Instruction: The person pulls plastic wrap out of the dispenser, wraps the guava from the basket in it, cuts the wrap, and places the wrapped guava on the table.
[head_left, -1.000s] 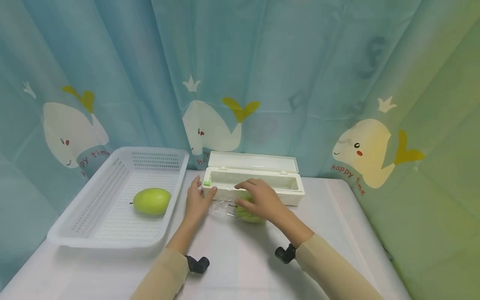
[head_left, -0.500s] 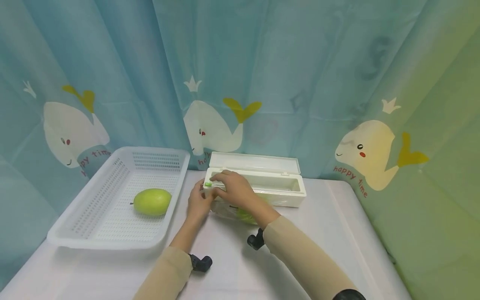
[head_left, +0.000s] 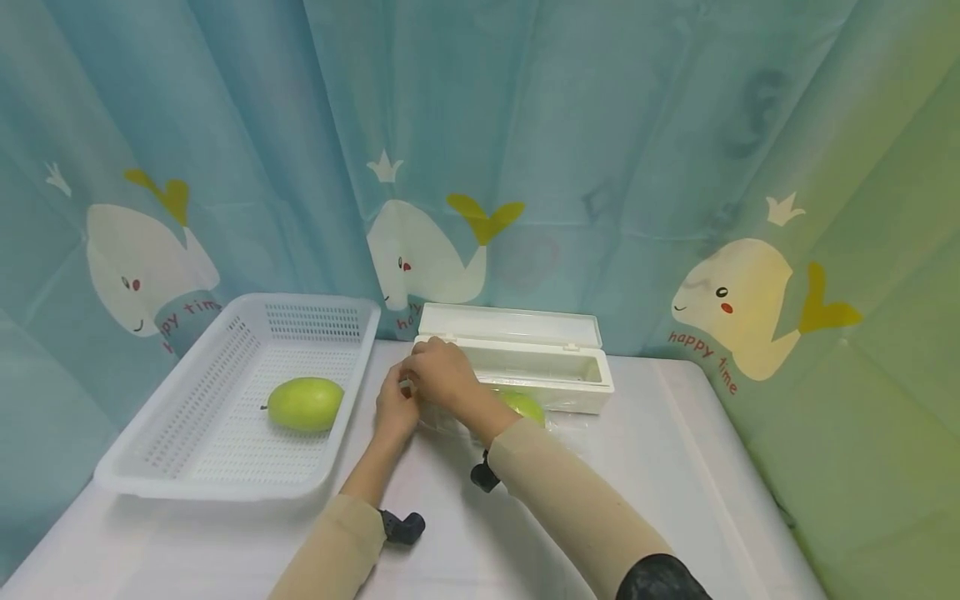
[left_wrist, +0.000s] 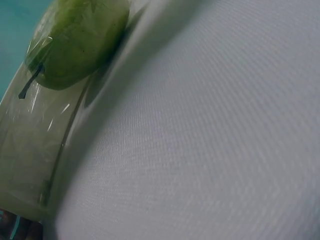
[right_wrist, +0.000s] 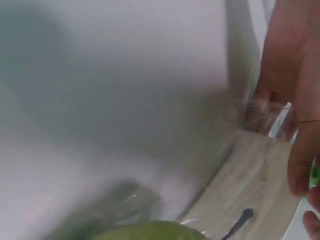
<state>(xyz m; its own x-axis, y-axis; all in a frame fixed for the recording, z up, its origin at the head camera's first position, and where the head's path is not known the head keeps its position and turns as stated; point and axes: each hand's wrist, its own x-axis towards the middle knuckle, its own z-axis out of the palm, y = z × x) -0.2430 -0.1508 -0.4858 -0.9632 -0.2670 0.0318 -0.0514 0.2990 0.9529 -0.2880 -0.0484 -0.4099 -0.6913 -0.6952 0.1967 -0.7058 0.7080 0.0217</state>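
Note:
My left hand (head_left: 395,408) grips the left end of a long white cling film box (head_left: 573,398), whose hinged lid stands open behind it. My right hand (head_left: 442,372) is at the same end, its fingertips at the small green slide cutter (right_wrist: 314,174) on the box edge. From the box front a sheet of cling film (head_left: 444,422) runs down over a green oval fruit (head_left: 525,407) with a dark stem. In the left wrist view this fruit (left_wrist: 80,40) lies under the wrinkled film against the box. The right hand hides the cutter in the head view.
A white perforated basket (head_left: 210,487) stands at the left, with a second green fruit (head_left: 305,404) inside. A blue curtain (head_left: 600,167) printed with whales hangs right behind the box. White cloth covers the table (head_left: 720,500).
My right hand has moved left from over the wrapped fruit to the box's left end, beside the left hand. The left hand stays at that end; the basket has not moved.

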